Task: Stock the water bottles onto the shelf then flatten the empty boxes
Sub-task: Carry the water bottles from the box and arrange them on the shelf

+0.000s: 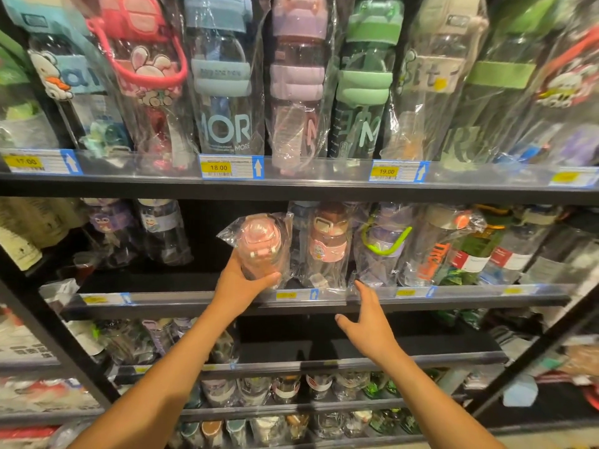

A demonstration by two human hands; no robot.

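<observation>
My left hand [241,283] grips a pink-lidded water bottle [259,244] wrapped in clear plastic, holding it at the front of the second shelf [194,301], in the gap left of a red-and-pink bottle [327,244]. To the right, my right hand [366,322] hovers with fingers spread and holds nothing, its fingertips near the shelf's front rail below a bottle with a lime-green strap [384,244]. No boxes are in view.
The top shelf [291,186] is packed with tall wrapped bottles behind yellow price tags. More bottles fill the right of the second shelf and the lower shelves [291,361]. Black uprights [48,319] frame the bay on both sides.
</observation>
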